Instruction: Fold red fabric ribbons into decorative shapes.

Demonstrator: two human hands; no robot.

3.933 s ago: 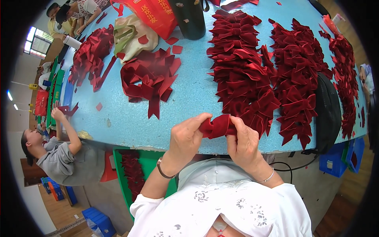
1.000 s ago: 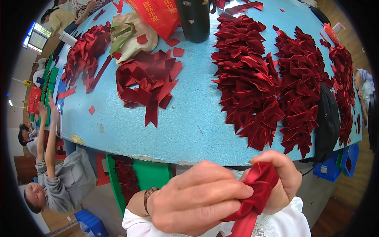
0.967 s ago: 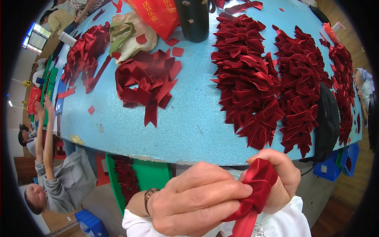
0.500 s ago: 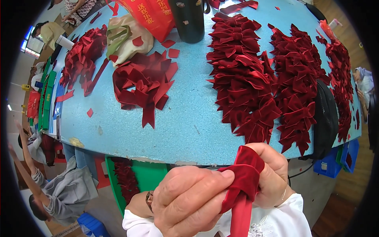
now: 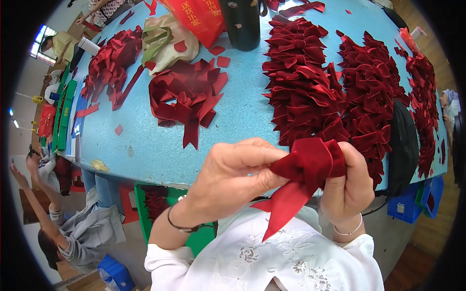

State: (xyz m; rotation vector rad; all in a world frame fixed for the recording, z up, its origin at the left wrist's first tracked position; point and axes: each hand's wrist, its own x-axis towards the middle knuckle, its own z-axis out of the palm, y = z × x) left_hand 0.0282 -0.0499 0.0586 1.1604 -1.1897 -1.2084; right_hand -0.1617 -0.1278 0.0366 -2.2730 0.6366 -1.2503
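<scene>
Between my two hands, above the table's near edge, is a dark red velvet ribbon bow (image 5: 313, 160) with a knot in its middle and a tail hanging down. My left hand (image 5: 238, 174) pinches the bow's left side between thumb and fingers. On the other side my right hand (image 5: 349, 186) grips the right loop, its thumb and fingers closed round it. Beyond the hands, a thick row of finished-looking red bows (image 5: 303, 82) covers the table. Loose red ribbon strips (image 5: 187, 94) lie in a heap farther left.
The blue table (image 5: 145, 150) also carries a second bow row (image 5: 366, 87), a black pouch (image 5: 404, 145), a dark bottle (image 5: 242, 24), a red bag (image 5: 194, 19) and a cream cloth bag (image 5: 167, 41). Below its edge hangs a green bin (image 5: 142, 208). Co-workers sit at the left, one in a grey sleeve (image 5: 92, 233).
Both hands have lifted the ribbon upward, toward the table. My left hand has shifted from covering its front to pinching its left side, and the tail now points down to the left.
</scene>
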